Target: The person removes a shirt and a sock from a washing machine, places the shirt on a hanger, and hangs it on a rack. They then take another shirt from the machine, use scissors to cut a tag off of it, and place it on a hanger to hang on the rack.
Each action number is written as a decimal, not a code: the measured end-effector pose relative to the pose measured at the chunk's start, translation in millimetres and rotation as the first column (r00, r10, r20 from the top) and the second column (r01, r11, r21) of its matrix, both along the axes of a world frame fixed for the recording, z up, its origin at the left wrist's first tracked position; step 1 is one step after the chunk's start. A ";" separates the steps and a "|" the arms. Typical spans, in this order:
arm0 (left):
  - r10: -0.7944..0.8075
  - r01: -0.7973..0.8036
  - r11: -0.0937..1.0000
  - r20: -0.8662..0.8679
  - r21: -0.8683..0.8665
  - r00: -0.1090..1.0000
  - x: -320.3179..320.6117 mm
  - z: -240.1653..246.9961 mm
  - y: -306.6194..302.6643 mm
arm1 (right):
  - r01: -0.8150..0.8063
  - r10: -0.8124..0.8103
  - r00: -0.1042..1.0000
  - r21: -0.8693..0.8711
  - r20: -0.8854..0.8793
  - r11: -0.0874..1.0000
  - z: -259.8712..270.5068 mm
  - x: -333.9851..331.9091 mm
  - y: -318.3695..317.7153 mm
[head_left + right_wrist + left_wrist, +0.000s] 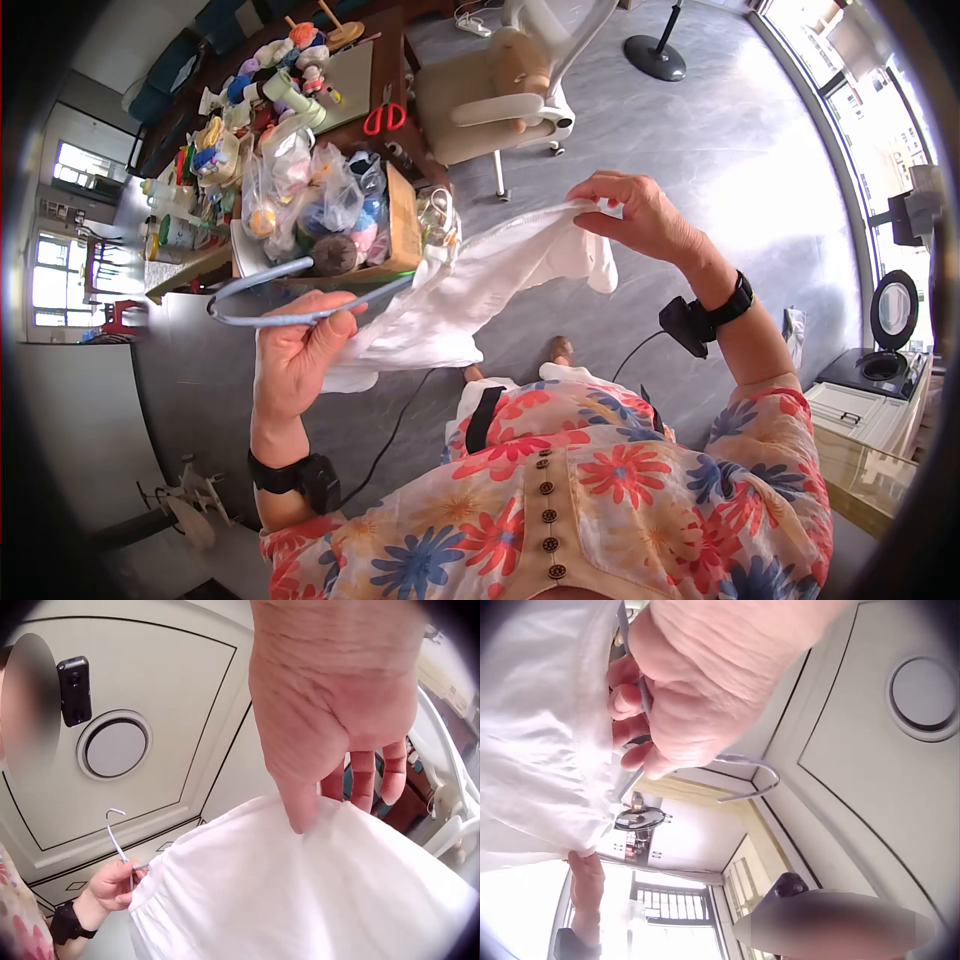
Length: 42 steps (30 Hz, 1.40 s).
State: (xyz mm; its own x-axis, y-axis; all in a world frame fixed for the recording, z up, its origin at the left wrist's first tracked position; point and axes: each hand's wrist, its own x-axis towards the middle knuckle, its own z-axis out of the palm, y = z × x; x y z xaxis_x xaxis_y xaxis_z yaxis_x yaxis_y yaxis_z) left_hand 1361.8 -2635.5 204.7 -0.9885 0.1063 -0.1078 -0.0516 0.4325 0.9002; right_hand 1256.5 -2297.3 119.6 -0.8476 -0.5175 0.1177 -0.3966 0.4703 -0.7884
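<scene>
My left hand grips a pale blue-grey clothes hanger, its hook sticking out past the hand in the right wrist view. One arm of the hanger runs to the right against a white garment, where the cloth hides its end. Between thumb and fingers, my right hand pinches the garment's upper edge, higher and to the right of the left hand. The cloth is stretched between both hands and hangs in loose folds. A gathered edge shows near the left hand in the right wrist view.
A cardboard box of yarn and plastic bags stands ahead on the left, beside a cluttered table with red-handled scissors. An office chair and a round black stand base are farther off. Cables from the wristbands hang toward the floor.
</scene>
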 end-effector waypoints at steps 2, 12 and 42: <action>-0.017 0.017 1.000 -0.037 0.003 0.999 -8.9 0.2 19.9 | -0.008 0.011 0.989 0.022 -0.149 1.000 10.4 -3.5 14.0; -0.400 0.357 0.916 -0.433 -0.181 0.807 -68.9 -32.0 146.9 | -0.192 0.197 0.980 -0.145 0.021 0.971 68.1 28.3 -8.1; 0.196 -0.267 0.535 -0.190 -0.801 0.962 -417.7 -347.5 -68.6 | 0.868 -0.898 0.434 0.301 -0.073 0.395 52.9 32.5 119.7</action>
State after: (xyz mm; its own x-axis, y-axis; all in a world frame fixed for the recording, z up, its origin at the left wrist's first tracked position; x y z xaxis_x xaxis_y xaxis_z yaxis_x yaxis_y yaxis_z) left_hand 944.2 -2704.1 -142.7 -0.9734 -0.2255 0.0414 -0.2152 0.9609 0.1740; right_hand 1289.1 -2177.6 172.5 -0.8453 0.5339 0.0186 0.4262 0.6949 -0.5792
